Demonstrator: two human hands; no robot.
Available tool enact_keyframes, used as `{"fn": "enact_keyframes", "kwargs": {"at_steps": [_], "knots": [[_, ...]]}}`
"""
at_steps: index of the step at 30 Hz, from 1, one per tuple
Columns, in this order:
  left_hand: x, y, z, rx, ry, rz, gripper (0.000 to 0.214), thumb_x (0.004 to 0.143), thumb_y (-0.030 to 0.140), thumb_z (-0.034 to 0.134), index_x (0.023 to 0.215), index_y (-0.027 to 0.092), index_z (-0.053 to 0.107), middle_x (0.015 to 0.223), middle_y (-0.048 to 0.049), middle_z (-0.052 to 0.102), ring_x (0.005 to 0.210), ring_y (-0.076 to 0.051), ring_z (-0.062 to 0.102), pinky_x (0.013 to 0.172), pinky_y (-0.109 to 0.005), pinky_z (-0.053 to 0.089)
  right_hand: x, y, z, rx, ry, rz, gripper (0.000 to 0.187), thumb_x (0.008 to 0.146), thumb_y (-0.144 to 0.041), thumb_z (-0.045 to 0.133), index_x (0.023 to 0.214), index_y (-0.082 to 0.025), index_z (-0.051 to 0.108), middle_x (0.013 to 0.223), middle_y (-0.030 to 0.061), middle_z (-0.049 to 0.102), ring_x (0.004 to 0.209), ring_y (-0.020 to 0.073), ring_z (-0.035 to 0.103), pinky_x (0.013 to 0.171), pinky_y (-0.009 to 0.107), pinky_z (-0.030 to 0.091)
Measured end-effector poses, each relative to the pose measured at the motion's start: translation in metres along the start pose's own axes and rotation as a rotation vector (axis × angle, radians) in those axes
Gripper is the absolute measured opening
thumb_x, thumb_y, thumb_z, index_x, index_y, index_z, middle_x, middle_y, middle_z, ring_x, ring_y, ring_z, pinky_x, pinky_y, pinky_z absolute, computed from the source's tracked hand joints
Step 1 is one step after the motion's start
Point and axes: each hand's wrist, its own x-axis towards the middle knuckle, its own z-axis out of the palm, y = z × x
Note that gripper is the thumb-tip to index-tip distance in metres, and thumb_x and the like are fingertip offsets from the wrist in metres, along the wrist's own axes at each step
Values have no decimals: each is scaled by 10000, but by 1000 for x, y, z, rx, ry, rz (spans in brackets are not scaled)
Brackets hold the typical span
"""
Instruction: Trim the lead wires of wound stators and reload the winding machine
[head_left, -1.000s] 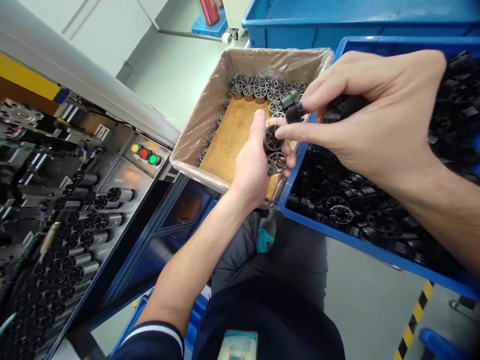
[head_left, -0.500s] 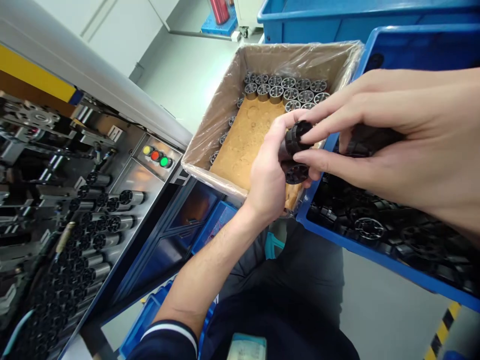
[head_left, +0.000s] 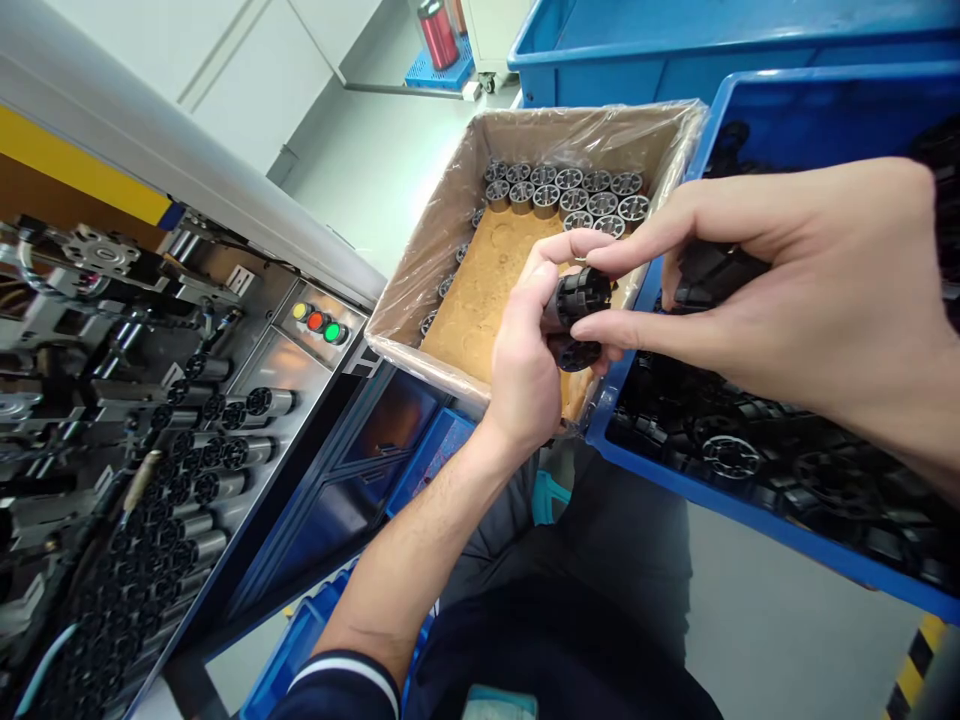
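My left hand (head_left: pixel 525 345) is closed around two short cylinders above the carton's near right part. The upper cylinder (head_left: pixel 581 297) has a slotted black plastic end that points right. Below it shows the dark spoked end of the lower cylinder (head_left: pixel 576 354); their other ends are hidden in my fingers. My right hand (head_left: pixel 810 280) touches the upper cylinder's black end with thumb and index finger. Its curled rear fingers also hold a black plastic part (head_left: pixel 716 277), partly covered by the hand.
A plastic-lined carton (head_left: pixel 420 355) holds rows of spoked metal cylinders (head_left: pixel 574 198) and a brown cardboard sheet (head_left: pixel 480 295). At right stands a blue bin (head_left: pixel 712 500) of black parts. Left is a machine bench with many cylinders (head_left: pixel 247 452) and coloured push buttons (head_left: pixel 317 322).
My right hand has tilted and its knuckles lifted, exposing more of the black part in its palm. The index finger has shifted to the top of the upper cylinder's end. The view has shifted slightly.
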Motion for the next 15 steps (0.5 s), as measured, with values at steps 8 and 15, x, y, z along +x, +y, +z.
{"fn": "enact_keyframes", "kwargs": {"at_steps": [8,15], "knots": [[-2,-3,2,-149,62,70,420,1297,600,522,1307,237,735,1161,-65,777,699,-143,660,563,-260,559,2,1,-2,-57,-20,-220,243,954,-388,1138,1135,-388,976,1111,-42,964,937,285,893,903,515,720],[-1,-3,3,-200,55,89,394,1298,559,516,1239,244,745,884,-24,693,597,-147,618,554,-254,542,1,1,-1,-31,-33,-265,193,1018,-397,1086,1176,-449,987,1232,-51,986,1041,324,940,905,541,748]]}}
